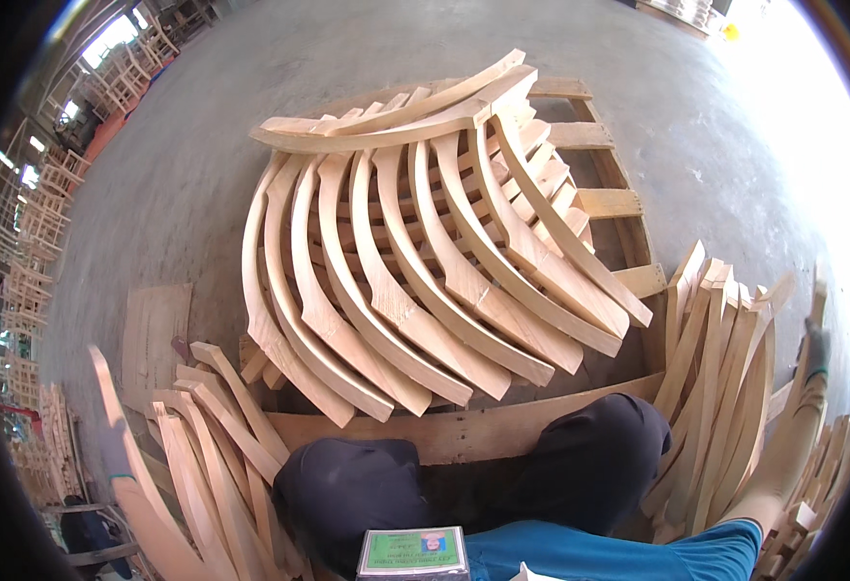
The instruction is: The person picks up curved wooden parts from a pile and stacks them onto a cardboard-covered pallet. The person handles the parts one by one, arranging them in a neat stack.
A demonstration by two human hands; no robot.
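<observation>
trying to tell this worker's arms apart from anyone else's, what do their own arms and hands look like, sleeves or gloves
The right arm wears a short blue sleeve, leaving the forearm bare. The right hand has a grey-green work glove with a lighter knit cuff. The left hand, blurred at the picture's edge, seems to wear a pale glove with a green-edged cuff. No watch or markings can be made out.

I am working on the bare concrete floor [279, 58] of a furniture workshop. Curved, unfinished wooden chair parts [415, 281] are lying fanned across a wooden pallet [609, 203] before me, more are leaning in bundles [725, 387] beside me, and assembled chair frames [47, 203] are standing stacked along the far wall.
</observation>
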